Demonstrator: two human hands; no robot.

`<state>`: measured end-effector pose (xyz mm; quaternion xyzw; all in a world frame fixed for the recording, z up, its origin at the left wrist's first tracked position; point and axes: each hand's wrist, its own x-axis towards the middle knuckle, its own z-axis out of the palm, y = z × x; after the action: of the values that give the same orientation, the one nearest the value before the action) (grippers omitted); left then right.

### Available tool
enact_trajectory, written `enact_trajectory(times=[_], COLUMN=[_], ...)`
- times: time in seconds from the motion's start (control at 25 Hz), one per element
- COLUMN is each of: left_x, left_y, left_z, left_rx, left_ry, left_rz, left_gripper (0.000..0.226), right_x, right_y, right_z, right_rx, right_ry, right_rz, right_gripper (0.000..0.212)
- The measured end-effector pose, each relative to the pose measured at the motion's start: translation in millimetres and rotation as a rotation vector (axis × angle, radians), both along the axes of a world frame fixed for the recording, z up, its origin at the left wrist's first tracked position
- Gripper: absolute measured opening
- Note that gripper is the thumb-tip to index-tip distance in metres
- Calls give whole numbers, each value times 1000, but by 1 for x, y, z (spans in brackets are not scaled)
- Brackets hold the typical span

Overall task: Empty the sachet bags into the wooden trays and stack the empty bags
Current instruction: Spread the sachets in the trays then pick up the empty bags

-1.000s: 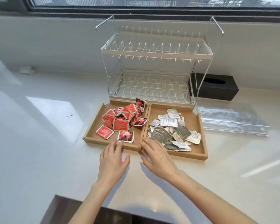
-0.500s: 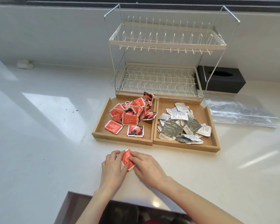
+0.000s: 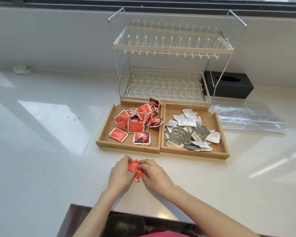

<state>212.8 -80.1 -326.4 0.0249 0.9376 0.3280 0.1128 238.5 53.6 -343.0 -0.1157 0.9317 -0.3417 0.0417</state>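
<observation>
Desk (image 3: 41, 168): white, below a window.
Trays (image 3: 128, 147): two, side by side, holding sachets.
Hands: left (image 3: 120, 173) and right (image 3: 154, 173) grips pinch a red sachet (image 3: 135, 168) just before the trays.
Bags (image 3: 246, 117): beside the trays.

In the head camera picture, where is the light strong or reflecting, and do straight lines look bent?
Head view: a bright sunlit patch lies on the counter at left, and pale streaks of glare at right. The clear plastic bags shine. The wide lens bows the window frame and leans the dish rack. The hands and red sachet look sharp enough.
</observation>
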Motion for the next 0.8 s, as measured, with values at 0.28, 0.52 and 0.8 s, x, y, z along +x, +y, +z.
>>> enact_trajectory(times=[0.28, 0.52, 0.8], left_x=[-18, -61, -94], left_y=[8, 21, 38], left_z=[29, 41, 41], left_rx=[321, 383, 334], left_ry=[23, 115, 220], left_rz=[34, 42, 103], left_gripper=[14, 8, 7], right_x=[-21, -60, -103], right_y=[16, 38, 45], right_z=[33, 62, 64], right_rx=[-291, -205, -108], right_ry=[-168, -71, -66], right_rz=[-204, -200, -171], right_gripper=[8, 18, 20])
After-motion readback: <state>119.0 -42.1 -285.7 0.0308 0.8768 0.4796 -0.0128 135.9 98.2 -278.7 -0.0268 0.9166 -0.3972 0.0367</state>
